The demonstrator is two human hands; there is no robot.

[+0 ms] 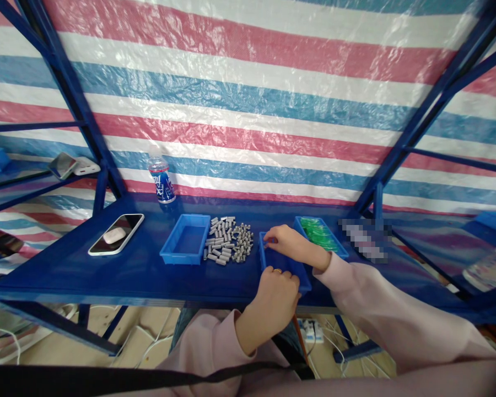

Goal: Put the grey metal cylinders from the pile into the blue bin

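Observation:
My left hand [276,298], with a ring on one finger, is closed at the near edge of a blue tray [295,270]; its fingertips are hidden, and I cannot make out what they hold. Above the far left part of that tray is my right hand [288,242], fingers bent and close together, its grip too small to read. Grey metal cylinders [220,242] and smaller metal pieces [243,242] lie in a pile left of the tray. Another blue tray [186,259] stands left of the pile. Green packets [320,234] fill a third tray at the right.
A phone [126,234] with a white case [114,236] on it lies at the left of the blue table [136,281]. A bottle [162,181] stands at the back. Blue metal posts rise at both sides, before a striped sheet [248,116].

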